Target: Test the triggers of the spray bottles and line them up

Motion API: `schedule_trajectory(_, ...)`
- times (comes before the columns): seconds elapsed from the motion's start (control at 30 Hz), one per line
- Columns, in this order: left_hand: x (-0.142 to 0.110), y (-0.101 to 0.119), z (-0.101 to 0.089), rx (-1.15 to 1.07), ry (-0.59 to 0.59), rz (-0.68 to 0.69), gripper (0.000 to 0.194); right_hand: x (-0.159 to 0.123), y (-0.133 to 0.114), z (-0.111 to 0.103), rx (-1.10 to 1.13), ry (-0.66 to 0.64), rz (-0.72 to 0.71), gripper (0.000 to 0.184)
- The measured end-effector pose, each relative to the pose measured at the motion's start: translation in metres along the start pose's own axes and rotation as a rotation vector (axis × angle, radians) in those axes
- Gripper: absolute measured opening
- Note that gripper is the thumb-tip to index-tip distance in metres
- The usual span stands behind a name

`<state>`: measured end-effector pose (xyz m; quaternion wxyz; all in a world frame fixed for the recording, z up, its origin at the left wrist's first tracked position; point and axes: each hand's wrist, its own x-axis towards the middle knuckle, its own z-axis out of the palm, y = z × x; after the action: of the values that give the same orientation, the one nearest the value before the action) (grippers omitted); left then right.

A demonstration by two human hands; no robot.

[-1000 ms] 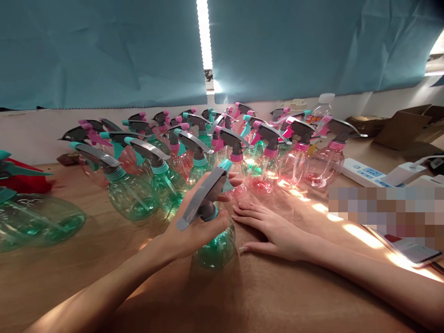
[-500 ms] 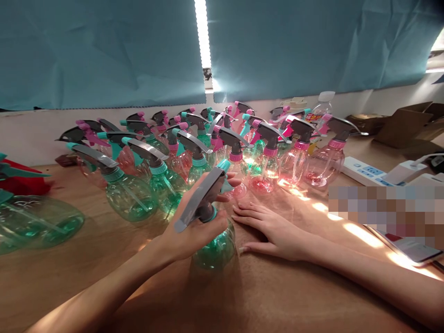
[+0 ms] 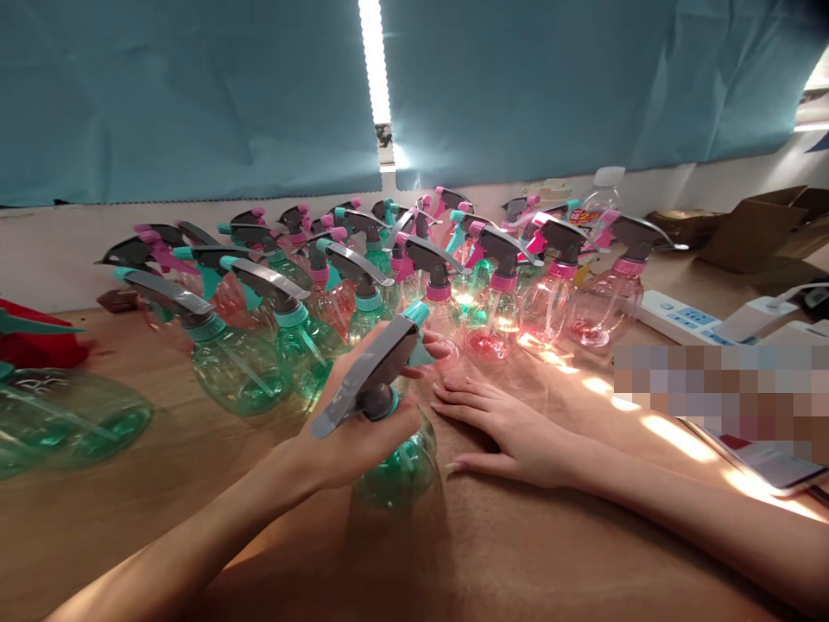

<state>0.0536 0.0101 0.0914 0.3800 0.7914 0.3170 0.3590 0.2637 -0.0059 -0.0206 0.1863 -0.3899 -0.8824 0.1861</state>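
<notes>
My left hand (image 3: 363, 432) is wrapped round the neck of a green spray bottle (image 3: 398, 475), just under its grey trigger head with a turquoise nozzle. The bottle stands on the brown tabletop (image 3: 518, 553), and the fingers hide part of its upper body. To its right, my right hand (image 3: 505, 428) lies flat on the table with the fingers spread and nothing in them. Behind the hands stand several more spray bottles, among them a green one (image 3: 239, 371) on the left and a pink one (image 3: 609, 302) on the right.
Another green spray bottle (image 3: 71, 419) is at the left edge, near a red object (image 3: 42, 333). A white power strip (image 3: 680, 315), a phone (image 3: 774, 466) and an open cardboard box (image 3: 755, 225) are on the right. A clear bottle with a white cap (image 3: 609, 177) stands at the back.
The held spray bottle's head has tilted slightly to the left and down with my left hand. My right hand stays flat in place. The view has shifted a little.
</notes>
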Motion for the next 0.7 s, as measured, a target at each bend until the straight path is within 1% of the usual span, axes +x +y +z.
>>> schedule_trajectory(0.07,0.0,0.0,-0.001,0.035,0.009,0.028,0.04,0.0,0.0,0.0,0.002,0.003,-0.002,0.075)
schedule_trajectory(0.17,-0.002,-0.002,-0.003,0.11,0.054,0.069,0.03,0.0,-0.001,-0.001,-0.008,-0.003,-0.001,0.075)
schedule_trajectory(0.33,-0.007,-0.01,-0.004,0.16,0.076,-0.014,0.019,0.0,-0.002,-0.001,-0.008,-0.01,0.0,0.074)
schedule_trajectory(0.4,-0.008,-0.012,-0.004,0.154,0.087,-0.017,0.017,0.0,-0.002,-0.001,-0.017,-0.011,-0.006,0.073)
schedule_trajectory(0.5,-0.006,-0.012,-0.003,0.14,0.097,0.01,0.023,0.0,-0.001,-0.001,-0.014,-0.003,-0.011,0.073)
schedule_trajectory(0.63,-0.004,-0.011,-0.001,0.055,0.059,0.021,0.047,0.0,0.0,0.0,0.008,0.004,-0.003,0.074)
schedule_trajectory(0.7,-0.004,-0.012,-0.001,0.022,0.054,0.028,0.053,-0.001,0.0,0.0,0.019,0.011,-0.001,0.072)
